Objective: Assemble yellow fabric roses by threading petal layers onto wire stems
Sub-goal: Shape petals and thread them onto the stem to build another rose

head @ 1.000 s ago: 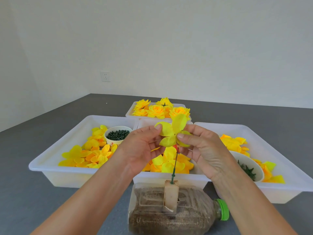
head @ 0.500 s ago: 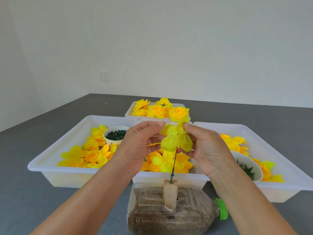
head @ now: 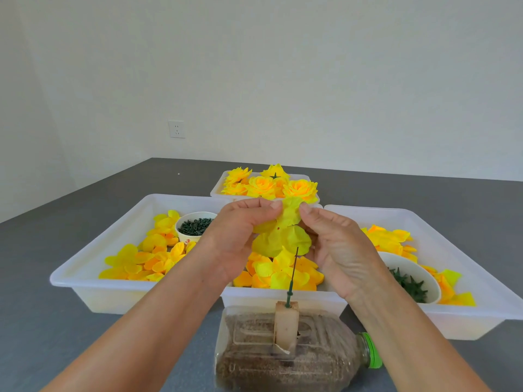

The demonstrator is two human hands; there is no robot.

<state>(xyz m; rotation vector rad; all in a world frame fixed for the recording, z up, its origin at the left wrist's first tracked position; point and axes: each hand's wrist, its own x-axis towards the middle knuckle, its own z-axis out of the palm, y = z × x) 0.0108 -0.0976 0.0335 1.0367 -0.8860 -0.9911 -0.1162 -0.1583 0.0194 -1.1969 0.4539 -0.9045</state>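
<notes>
Both hands are up in the middle, holding one yellow petal layer (head: 283, 236) between them. My left hand (head: 240, 239) pinches its top left edge with curled fingers. My right hand (head: 336, 247) pinches the top right side, finger and thumb closed on the cloth. The petals hang down soft and a bit folded.

Just under the layer is the thin wire stem (head: 293, 274). It stands up, leaning a little, out of a small block (head: 286, 323) on a bottle (head: 291, 355) that lies on its side, full of brown stuff. The tip of the wire is right at the bottom edge of the petals. I cannot tell if it is touching them or just in front.

What could go wrong? The hole in the middle of the layer is tiny and hard to see, so the wire could miss it and poke the cloth. That could tear a petal. The wire is thin too, so a hard push could bend it or tip it over. The bottle is round, so I think it might roll if it gets bumped. The cloth is floppy, so it could fold and hide the hole.

Behind are white trays (head: 93, 267) full of loose petals, a bowl (head: 195, 226) of dark green bits, and some done roses (head: 271, 183) far back.
</notes>
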